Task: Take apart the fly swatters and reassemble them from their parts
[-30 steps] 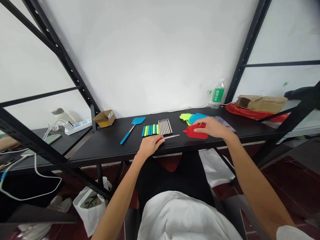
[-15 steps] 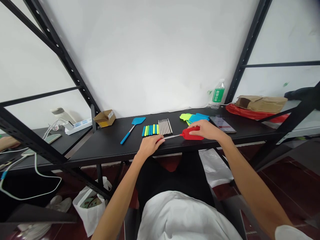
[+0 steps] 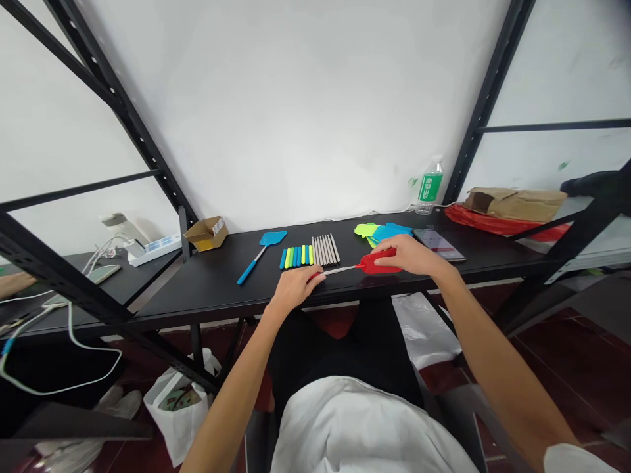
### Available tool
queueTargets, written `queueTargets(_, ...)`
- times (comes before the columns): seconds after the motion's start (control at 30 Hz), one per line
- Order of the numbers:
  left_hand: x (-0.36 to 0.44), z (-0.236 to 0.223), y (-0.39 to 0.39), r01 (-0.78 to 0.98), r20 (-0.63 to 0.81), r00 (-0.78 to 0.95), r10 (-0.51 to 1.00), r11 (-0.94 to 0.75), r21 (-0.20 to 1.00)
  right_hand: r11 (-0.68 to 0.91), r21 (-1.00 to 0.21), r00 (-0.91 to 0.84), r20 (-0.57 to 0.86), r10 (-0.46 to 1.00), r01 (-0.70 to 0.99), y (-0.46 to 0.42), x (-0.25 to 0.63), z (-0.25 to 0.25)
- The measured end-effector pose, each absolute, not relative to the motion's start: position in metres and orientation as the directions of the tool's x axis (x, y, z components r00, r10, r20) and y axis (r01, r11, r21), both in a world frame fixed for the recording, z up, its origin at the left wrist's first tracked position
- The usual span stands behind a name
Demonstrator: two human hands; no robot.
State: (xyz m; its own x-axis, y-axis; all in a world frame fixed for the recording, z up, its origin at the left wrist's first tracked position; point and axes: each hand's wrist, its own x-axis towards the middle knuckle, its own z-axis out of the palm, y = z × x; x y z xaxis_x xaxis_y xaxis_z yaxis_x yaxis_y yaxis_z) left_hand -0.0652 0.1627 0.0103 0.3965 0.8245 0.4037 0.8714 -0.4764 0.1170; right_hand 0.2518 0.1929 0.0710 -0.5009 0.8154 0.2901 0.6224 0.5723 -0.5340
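A red fly swatter (image 3: 367,264) with a thin metal rod lies crosswise near the table's front edge. My left hand (image 3: 294,286) is closed around its red handle, which is mostly hidden under the fingers. At the other end my right hand (image 3: 409,255) grips the flat red head between thumb and fingers. Just beyond my left hand sit a row of blue, green and yellow handles (image 3: 296,257) and a row of metal rods (image 3: 325,250). A blue fly swatter (image 3: 265,246) rests to the left. Loose lime and blue swatter heads (image 3: 389,231) are piled behind my right hand.
On the black table (image 3: 207,282) stand a small open cardboard box (image 3: 206,235) and a water bottle (image 3: 430,186). A tablet (image 3: 440,244) lies at the right. Black metal posts (image 3: 486,98) frame both sides. Another person's hand (image 3: 16,282) shows at far left.
My right hand and the red head have shifted very slightly. Both hands keep their hold on the fly swatter, and the other things stay in place.
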Motion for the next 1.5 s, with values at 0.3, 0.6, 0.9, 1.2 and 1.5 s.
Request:
queueTargets(0.3, -0.065, 0.011, 0.162, 0.867, 0.401, 0.404, 0.822, -0.484, 0.119, 0.576, -0.524, -0.512, 0.28, 0.812, 0.627, 0.194, 0.252, 0.072)
queueTargets(0.6, -0.065, 0.011, 0.162, 0.86, 0.414, 0.411, 0.812, -0.496, 0.12, 0.567, -0.535, -0.497, 0.286, 0.819, 0.626, 0.193, 0.251, 0.072)
queueTargets(0.9, -0.067, 0.008, 0.164, 0.853, 0.431, 0.417, 0.8, -0.508, 0.118, 0.543, -0.606, -0.486, 0.276, 0.829, 0.581, 0.202, 0.255, 0.065)
queueTargets(1.2, -0.068, 0.009, 0.164, 0.828, 0.437, 0.45, 0.778, -0.548, 0.123, 0.532, -0.658, -0.502, 0.26, 0.825, 0.533, 0.203, 0.255, 0.065)
queueTargets(1.5, -0.069, 0.006, 0.165, 0.822, 0.462, 0.456, 0.761, -0.558, 0.108, 0.477, -0.761, -0.502, 0.232, 0.833, 0.439, 0.207, 0.256, 0.061)
